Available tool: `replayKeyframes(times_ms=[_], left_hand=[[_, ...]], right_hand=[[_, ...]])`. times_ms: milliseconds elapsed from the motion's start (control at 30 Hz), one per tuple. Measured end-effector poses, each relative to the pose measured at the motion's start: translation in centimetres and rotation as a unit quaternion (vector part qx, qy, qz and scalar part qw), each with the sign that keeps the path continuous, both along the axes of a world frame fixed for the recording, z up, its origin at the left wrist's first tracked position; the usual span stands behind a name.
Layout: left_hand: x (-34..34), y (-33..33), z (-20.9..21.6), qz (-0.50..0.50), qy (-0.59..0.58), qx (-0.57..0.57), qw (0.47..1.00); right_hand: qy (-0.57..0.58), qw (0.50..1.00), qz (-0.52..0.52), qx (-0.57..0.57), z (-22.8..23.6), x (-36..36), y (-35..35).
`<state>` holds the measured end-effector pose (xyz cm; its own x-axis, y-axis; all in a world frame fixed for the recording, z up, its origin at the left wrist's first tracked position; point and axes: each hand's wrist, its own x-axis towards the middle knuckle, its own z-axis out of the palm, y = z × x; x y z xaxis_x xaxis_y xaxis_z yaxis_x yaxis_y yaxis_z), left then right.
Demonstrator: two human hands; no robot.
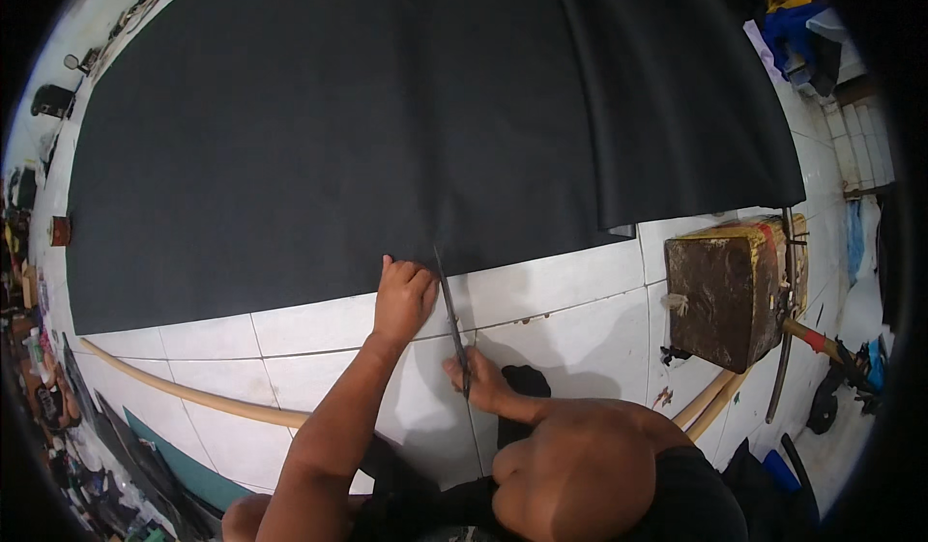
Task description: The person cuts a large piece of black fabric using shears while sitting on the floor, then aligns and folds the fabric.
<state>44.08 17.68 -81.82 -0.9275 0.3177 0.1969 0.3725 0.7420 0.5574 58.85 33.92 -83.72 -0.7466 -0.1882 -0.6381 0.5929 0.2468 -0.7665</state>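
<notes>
The person's bare limbs [580, 469] bulk closest, over the white tiled floor [556, 334]. From where I stand, the right hand [480, 380] is wrapped around long dark scissors [450, 315], their tip at the near edge of a broad black sheet [290, 146] spread across the tiles. The left hand [404, 297], fingers curled, sits on that edge just left of the blades; I can't tell whether its grip pinches the sheet. A worn brown block [720, 295] stands off to the right.
</notes>
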Motion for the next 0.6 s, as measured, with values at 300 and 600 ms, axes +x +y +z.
replayKeyframes(times_ms=[300, 600], left_hand=[[0.3, -0.3, -1.2, 0.011, 0.029, -0.018, 0.999], [0.3, -0.7, -1.3, -0.001, 0.024, -0.010, 1.000]], right_hand=[[-0.013, 0.998, -0.033, -0.043, 1.3, -0.8, -0.8], [0.017, 1.000, -0.026, -0.001, 2.9, -5.9, -1.0]])
